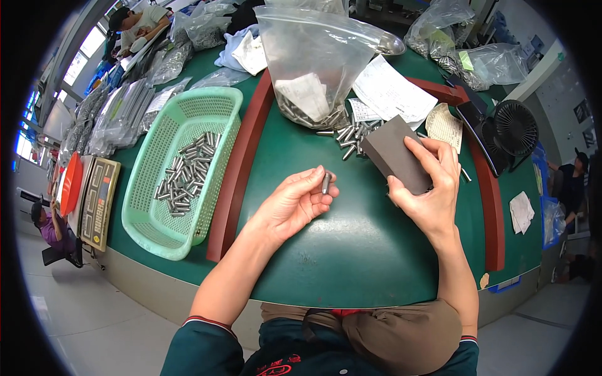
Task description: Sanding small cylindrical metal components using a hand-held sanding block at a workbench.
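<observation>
Between the thumb and fingers of my left hand [300, 199] is a small metal pin [326, 183], held upright over the green tabletop [338, 263]. My right hand [434, 182] grips a dark grey rectangular block [396, 153], thumb on one side and fingers on the other. Just behind the block lies a loose pile of metal pins [351, 139], partly hidden by it. A clear plastic bag [313, 47] of pins, with a white paper inside, stands beyond the pile. Left of my left hand, a light green mesh basket [135, 207] holds many similar pins.
Dark red wooden bars [241, 169] edge the work area at left, back and right. White papers [395, 91] lie behind the pile. A black fan [514, 128] stands at right, a scale [97, 203] at far left. Other people [141, 25] sit farther off.
</observation>
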The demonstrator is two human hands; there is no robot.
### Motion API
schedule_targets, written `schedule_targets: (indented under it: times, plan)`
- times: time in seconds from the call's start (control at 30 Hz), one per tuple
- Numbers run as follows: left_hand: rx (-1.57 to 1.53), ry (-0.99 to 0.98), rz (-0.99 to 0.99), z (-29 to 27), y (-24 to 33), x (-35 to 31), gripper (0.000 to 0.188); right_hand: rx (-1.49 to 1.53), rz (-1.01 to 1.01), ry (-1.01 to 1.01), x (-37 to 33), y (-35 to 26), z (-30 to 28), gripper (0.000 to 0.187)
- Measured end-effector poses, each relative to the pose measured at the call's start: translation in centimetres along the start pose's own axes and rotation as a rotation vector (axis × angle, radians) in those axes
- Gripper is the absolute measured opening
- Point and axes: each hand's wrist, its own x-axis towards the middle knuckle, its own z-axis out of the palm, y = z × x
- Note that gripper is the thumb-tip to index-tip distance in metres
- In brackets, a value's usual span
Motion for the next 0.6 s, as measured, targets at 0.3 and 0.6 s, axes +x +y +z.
schedule_targets:
  times: [0.3,0.6]
  plan:
    - [0.253,0.212,0.082,1.8,0.2,-0.5,0.031,-0.007,0.011,-0.002,0.0,0.0,-0.1,0.056]
    - [0.269,0.194,0.134,1.5,0.2,-0.7,0.040,0.005,0.011,-0.007,0.0,0.0,0.3,0.057]
